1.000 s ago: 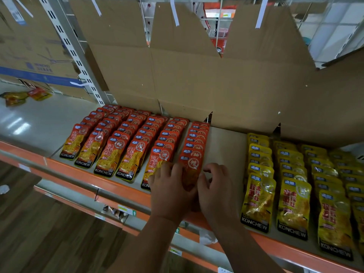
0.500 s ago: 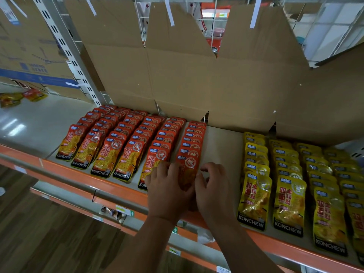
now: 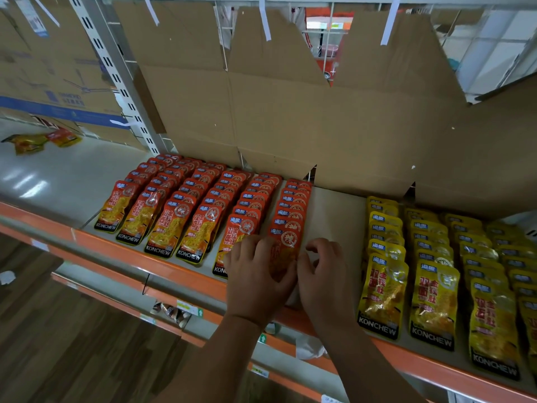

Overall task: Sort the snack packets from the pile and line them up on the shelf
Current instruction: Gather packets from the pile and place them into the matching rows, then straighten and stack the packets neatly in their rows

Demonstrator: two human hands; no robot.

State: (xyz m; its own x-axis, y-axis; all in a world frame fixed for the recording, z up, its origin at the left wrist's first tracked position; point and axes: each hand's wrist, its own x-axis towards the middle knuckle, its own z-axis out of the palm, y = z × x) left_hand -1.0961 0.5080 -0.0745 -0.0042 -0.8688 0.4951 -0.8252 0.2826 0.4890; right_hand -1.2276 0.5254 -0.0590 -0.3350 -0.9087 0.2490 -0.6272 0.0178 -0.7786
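Red packets [image 3: 189, 205] fill the left half of the shelf [image 3: 334, 216] in the head view, six rows running from the orange front edge back to the cardboard [image 3: 290, 126] behind. Yellow packets [image 3: 430, 257] lie in similar overlapping rows on the right, with a bare strip of shelf between the two colours.

The left hand [image 3: 255, 280] lies nearly flat with relaxed fingers, pressing against the left edge of the front packet [image 3: 286, 251] of the sixth red row and partly covering the packet beside it. The right hand [image 3: 325, 280] sits just beside that packet's right edge, its fingers loosely curled over bare shelf. Whether its thumb pinches the packet or only touches it I cannot tell. The two hands appear to be squaring this packet into its row.

Most of the sorting looks done. What seems left is a few loose packets [image 3: 37, 141] lying well apart at the far left, plus room for another row in the gap.
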